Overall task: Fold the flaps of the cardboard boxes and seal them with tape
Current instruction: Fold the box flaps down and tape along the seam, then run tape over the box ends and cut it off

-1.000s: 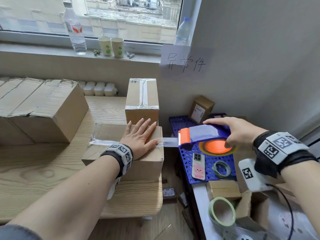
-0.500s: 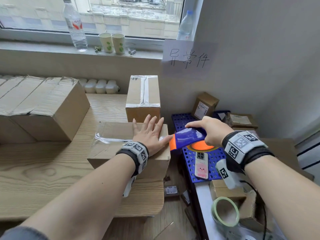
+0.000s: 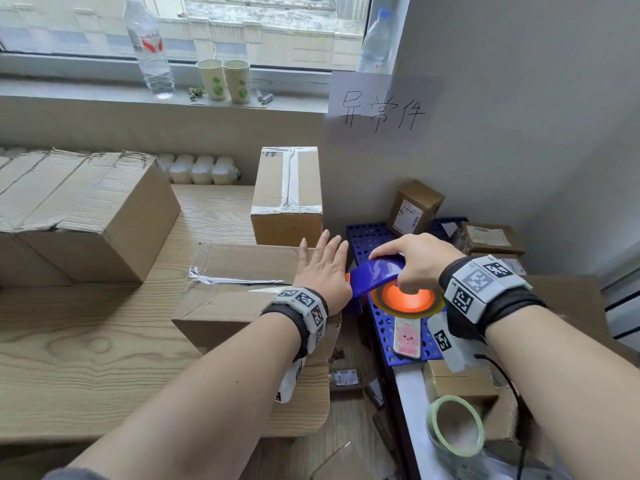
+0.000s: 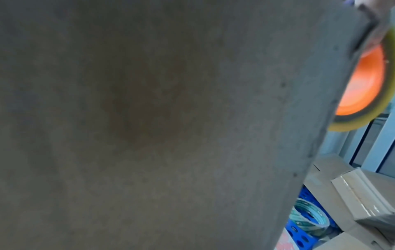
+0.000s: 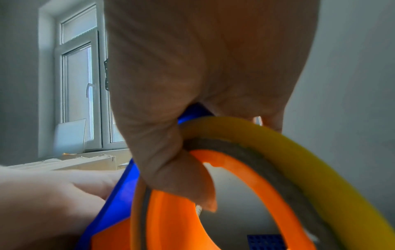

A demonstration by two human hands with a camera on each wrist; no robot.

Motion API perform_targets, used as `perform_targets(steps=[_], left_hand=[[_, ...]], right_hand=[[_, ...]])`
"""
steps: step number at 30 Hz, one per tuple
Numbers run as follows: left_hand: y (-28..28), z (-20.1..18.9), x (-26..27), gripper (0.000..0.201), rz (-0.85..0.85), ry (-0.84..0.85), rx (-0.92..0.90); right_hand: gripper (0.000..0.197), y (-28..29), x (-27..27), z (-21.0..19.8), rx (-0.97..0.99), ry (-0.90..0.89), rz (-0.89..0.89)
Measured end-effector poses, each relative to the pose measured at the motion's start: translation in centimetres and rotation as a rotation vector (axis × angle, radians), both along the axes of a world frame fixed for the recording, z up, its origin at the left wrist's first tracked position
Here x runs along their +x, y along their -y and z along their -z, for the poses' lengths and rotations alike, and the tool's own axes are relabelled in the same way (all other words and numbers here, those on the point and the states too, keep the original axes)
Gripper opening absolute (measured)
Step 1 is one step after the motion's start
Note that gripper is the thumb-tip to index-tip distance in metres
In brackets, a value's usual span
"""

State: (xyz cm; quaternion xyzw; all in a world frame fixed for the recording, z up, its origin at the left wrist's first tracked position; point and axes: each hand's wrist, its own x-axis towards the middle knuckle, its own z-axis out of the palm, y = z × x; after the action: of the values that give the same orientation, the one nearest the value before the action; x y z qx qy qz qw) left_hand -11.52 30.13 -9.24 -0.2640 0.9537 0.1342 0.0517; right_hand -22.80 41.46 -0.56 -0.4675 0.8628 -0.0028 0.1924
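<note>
The left hand lies flat, fingers straight, on the box at its right end, pinning the tape along the seam. The right hand is curled round the blue dispenser, whose nose meets the box's right edge, probably at the cut; that contact is hidden. The cardboard looks light and stiff but dents easily, so press on the flaps near the seam.

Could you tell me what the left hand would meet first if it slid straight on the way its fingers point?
Probably the taped box standing just beyond the left hand; its fingertips already look close to its front face, though depth is unclear.
</note>
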Motion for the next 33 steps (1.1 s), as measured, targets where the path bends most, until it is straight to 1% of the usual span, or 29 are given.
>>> perform_targets(steps=[2,7,11,13,15,16,18,19,21,22,23,24,25,28,30,33], left_hand=[[-0.1,-0.1,-0.1,0.063,-0.004,-0.003,0.007],[-0.2,-0.5,-0.1,0.06,-0.023,-0.039,0.032],[-0.6,-0.9,-0.7,0.056,-0.075,-0.055,0.041],[-0.6,-1.0,-0.9,0.058,-0.089,-0.04,0.028],[-0.5,-0.8,-0.8,0.066,-0.089,-0.025,0.023],[-0.4,-0.7,-0.8,0.071,-0.083,-0.017,0.025],[0.0,-0.4,-0.6,0.08,-0.066,-0.022,0.046],[0.3,-0.4,-0.5,0.082,-0.06,-0.05,0.071],[1.2,-0.9,0.0,0.084,-0.073,-0.149,0.148],[1.9,-1.3,0.5,0.087,-0.089,-0.191,0.18],[2.7,-1.6,1.2,0.091,-0.105,-0.209,0.191],[3.7,-2.0,1.9,0.096,-0.122,-0.193,0.18],[4.8,-2.3,2.9,0.101,-0.14,-0.142,0.157],[8.2,-2.5,6.3,0.11,-0.208,0.071,0.059],[9.9,-2.3,8.4,0.111,-0.236,0.137,-0.003],[11.2,-2.3,10.6,0.103,-0.249,0.155,-0.035]], right_hand=[[0.069,0.3,0.0,-0.2,0.033,0.004,0.011],[0.062,0.0,-0.1,0.3,0.081,0.067,0.108],[0.055,-0.5,-0.2,0.9,0.148,0.038,0.153],[0.051,-0.6,-0.1,1.1,0.182,-0.026,0.144],[0.04,-1.0,-0.1,1.5,0.203,-0.141,0.113],[0.038,-1.3,-0.2,1.7,0.194,-0.18,0.121],[0.04,-2.0,-0.7,2.1,0.116,-0.166,0.219],[0.039,-2.2,-1.0,2.2,0.036,-0.116,0.295],[0.029,-2.0,-1.3,2.1,-0.141,0.007,0.437],[0.025,-1.8,-1.2,2.0,-0.207,0.066,0.481],[0.025,-1.5,-1.0,1.9,-0.259,0.111,0.505],[0.026,-1.2,-0.8,1.8,-0.299,0.135,0.519],[0.026,-0.9,-0.5,1.7,-0.329,0.148,0.524],[0.026,0.1,0.4,1.4,-0.355,0.158,0.515],[0.026,0.8,1.1,1.2,-0.35,0.169,0.51],[0.027,1.5,2.5,0.9,-0.349,0.177,0.505]])
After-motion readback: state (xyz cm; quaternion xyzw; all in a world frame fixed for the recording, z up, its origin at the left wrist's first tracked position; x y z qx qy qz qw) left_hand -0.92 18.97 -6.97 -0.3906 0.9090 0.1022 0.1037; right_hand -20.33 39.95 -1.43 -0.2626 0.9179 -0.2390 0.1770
